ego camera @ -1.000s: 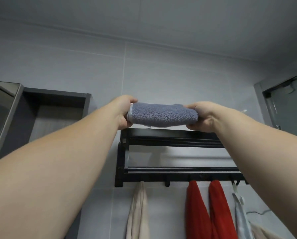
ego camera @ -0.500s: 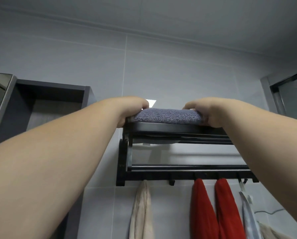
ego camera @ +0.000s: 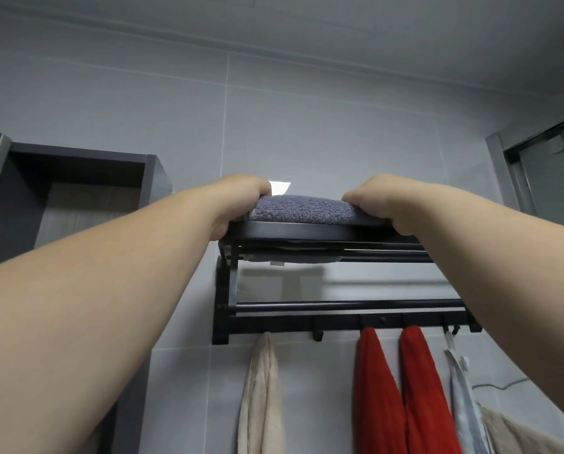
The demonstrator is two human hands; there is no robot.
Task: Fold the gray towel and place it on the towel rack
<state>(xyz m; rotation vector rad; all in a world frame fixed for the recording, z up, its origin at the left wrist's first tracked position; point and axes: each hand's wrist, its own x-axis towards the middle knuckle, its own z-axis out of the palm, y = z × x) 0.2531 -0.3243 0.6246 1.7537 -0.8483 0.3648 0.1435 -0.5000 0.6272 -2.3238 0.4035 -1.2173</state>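
Two bare forearms fill the lower half of the view, broad near the camera and tapering toward the wrists. No sleeve shows on either arm; both are uncovered from the frame edges up to the hands. The left hand and the right hand are bare as well, with no glove, ring, watch or band to be seen on what shows of them. The forearms look smooth and rounded, with faint creases at the wrists. Only the backs and knuckles of the hands show; the fingertips are hidden from this angle, so nails cannot be made out. No other part of the person appears.
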